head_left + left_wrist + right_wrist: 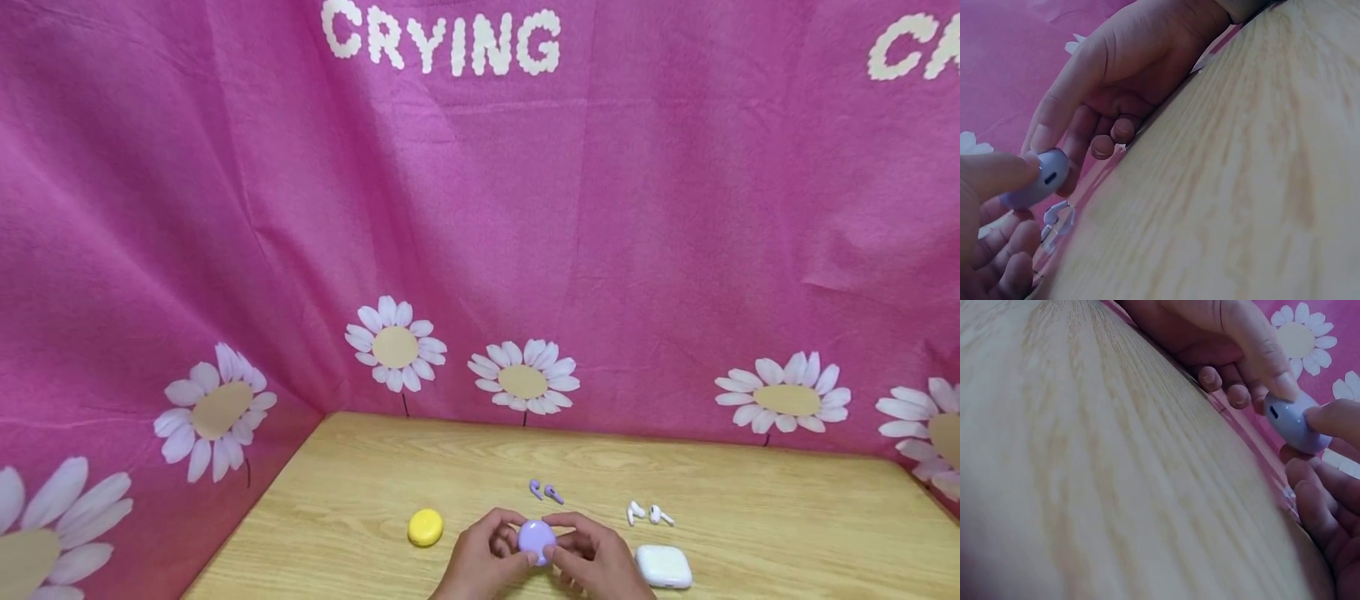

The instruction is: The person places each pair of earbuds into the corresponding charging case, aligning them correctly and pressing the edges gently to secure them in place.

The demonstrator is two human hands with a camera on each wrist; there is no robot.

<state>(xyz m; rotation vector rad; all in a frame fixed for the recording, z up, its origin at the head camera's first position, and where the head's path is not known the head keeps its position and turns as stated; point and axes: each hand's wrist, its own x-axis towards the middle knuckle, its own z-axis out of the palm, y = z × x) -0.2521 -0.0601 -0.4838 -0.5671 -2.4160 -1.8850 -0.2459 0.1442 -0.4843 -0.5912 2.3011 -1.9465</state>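
A rounded, glossy purple earbud case [536,540] is held between both hands above the table's near side. My left hand [483,554] pinches its left side between thumb and fingers, and my right hand [596,554] pinches its right side. A small dark slot shows on the case's underside [1051,179] in both wrist views; no open lid is visible. Just beyond the hands lies a pair of purple earbuds [553,494]. Two white earbuds [657,516] lie farther right, with a white earbud case [664,567] close to my right hand.
A round yellow case [426,527] sits on the wooden table [345,500] left of my left hand. Pink cloth [480,208] with daisies and white lettering hangs behind the table and along its left side.
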